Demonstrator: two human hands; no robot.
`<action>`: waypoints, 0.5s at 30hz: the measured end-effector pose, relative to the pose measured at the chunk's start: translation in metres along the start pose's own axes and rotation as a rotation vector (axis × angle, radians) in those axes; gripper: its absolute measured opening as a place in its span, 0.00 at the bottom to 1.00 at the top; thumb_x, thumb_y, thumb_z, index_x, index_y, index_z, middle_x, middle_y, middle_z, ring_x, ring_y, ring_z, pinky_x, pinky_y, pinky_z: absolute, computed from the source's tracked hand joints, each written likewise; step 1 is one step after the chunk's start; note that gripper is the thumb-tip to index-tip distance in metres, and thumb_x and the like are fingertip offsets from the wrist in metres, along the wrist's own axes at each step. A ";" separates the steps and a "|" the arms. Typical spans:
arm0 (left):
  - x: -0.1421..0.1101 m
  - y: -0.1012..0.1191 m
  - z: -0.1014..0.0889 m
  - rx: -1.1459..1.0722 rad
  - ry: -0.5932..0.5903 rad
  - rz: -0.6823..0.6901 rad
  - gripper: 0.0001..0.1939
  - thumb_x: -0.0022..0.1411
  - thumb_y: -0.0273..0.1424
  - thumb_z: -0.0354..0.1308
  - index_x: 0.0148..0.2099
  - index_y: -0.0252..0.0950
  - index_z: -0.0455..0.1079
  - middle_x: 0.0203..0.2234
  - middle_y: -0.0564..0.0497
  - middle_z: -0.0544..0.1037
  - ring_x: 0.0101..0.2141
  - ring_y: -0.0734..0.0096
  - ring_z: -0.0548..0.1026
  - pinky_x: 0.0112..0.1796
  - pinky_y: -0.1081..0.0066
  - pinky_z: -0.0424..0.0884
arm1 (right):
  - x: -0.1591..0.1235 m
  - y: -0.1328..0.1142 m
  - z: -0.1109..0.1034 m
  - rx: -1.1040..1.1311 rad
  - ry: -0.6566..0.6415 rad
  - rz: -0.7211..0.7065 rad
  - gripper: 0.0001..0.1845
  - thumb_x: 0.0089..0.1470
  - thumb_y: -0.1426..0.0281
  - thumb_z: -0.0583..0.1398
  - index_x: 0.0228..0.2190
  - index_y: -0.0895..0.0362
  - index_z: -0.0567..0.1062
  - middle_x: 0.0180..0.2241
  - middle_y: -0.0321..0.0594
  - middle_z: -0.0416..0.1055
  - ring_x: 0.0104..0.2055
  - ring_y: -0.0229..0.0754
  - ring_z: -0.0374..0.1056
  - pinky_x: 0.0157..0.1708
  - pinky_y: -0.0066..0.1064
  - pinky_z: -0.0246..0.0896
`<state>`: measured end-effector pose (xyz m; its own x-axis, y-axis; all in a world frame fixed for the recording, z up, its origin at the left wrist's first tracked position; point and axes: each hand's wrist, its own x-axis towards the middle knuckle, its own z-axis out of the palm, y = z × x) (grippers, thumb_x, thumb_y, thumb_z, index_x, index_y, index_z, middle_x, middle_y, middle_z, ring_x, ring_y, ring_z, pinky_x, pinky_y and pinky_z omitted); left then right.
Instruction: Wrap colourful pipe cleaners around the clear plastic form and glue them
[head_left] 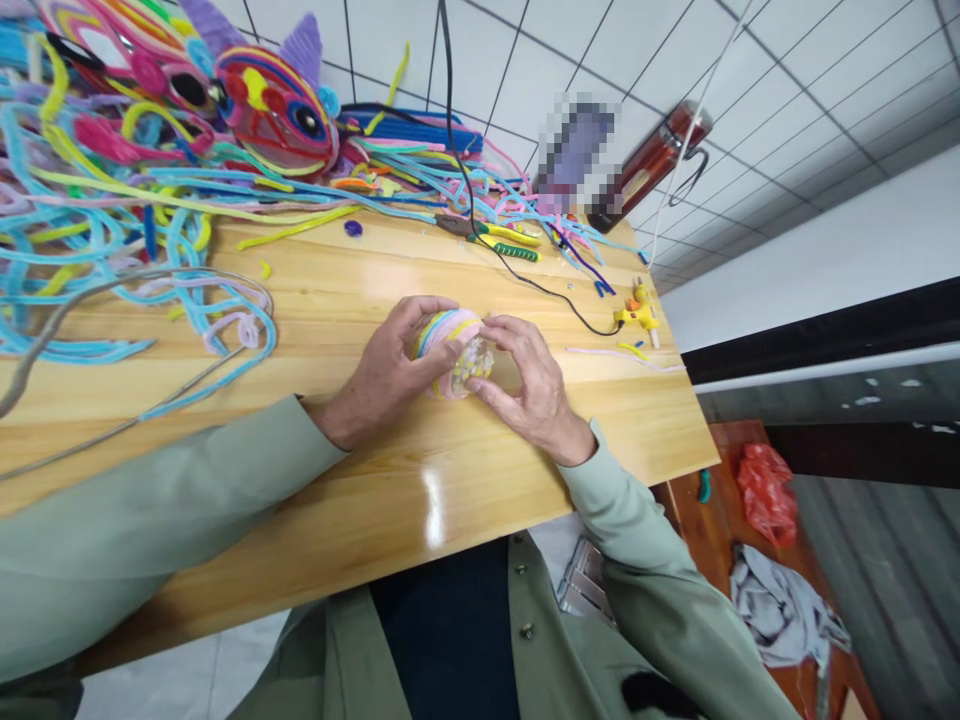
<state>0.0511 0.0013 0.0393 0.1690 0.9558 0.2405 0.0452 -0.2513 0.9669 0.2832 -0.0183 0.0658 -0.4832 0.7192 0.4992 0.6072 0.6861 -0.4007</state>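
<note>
Between my two hands, just above the wooden table (360, 520), is a rounded craft piece (451, 325) wound with pink, yellow and blue pipe cleaner. Its right end looks clear or pale, with small whitish and yellow bits. My left hand (401, 365) wraps round the left side, thumb lying across the front. On the other side, the curled fingers and thumb of my right hand (531, 385) touch the right end. The fingers hide part of the piece.
Loose pipe cleaners (97, 240) spread over the left and back, beside decorated masks (277, 110). Pliers (487, 235) lie at the back. A yellow glue gun (637, 312) with a black cord sits near the right edge. A red thermos (651, 165) leans by the tiled wall.
</note>
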 end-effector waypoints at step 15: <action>0.004 0.012 -0.006 -0.044 -0.098 -0.028 0.26 0.76 0.57 0.58 0.58 0.41 0.76 0.54 0.46 0.82 0.56 0.53 0.79 0.60 0.56 0.78 | 0.002 0.001 0.003 0.029 0.029 -0.017 0.27 0.70 0.56 0.67 0.65 0.48 0.71 0.61 0.52 0.75 0.65 0.57 0.74 0.59 0.55 0.82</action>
<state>0.0466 0.0031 0.0524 0.2638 0.9423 0.2059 0.0079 -0.2156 0.9765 0.2809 -0.0156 0.0643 -0.4744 0.7041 0.5284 0.5799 0.7016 -0.4141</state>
